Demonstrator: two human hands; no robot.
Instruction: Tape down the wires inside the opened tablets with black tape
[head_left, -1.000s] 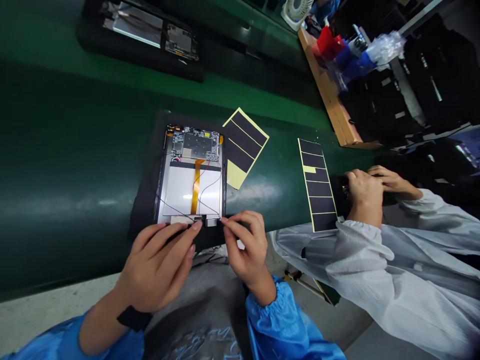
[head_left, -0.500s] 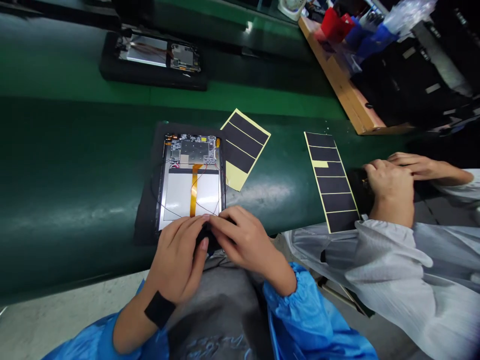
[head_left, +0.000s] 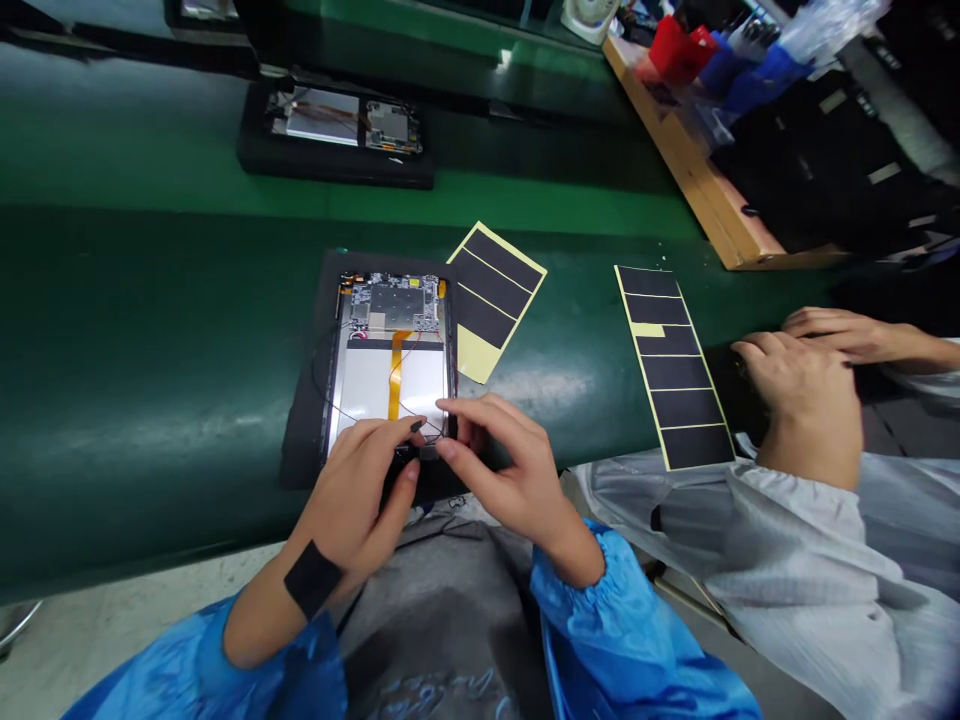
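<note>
An opened tablet (head_left: 364, 385) lies on a black pad (head_left: 304, 400), showing its circuit board, silver battery, orange tape strip and thin loose wires. Over its lower edge rests my left hand (head_left: 360, 480), index finger and thumb apart; a small black piece (head_left: 415, 426) shows at the index fingertip. A black square patch (head_left: 313, 580) sits on my left wrist. At the lower right corner of the tablet, beside the wires, my right hand (head_left: 510, 465) has its index finger and thumb apart. What its curled fingers touch is hidden.
Two yellow sheets of black stickers lie right of the tablet: a near one (head_left: 491, 290) and a farther one (head_left: 675, 375). Another opened tablet (head_left: 330, 115) rests on a black block behind. A co-worker's hands (head_left: 810, 400) work at the right, below a wooden-edged tray (head_left: 667, 150).
My right hand has moved slightly right, away from my left, and its index finger and thumb have spread. The tablet's lower right corner now shows. The whole view has shifted a little.
</note>
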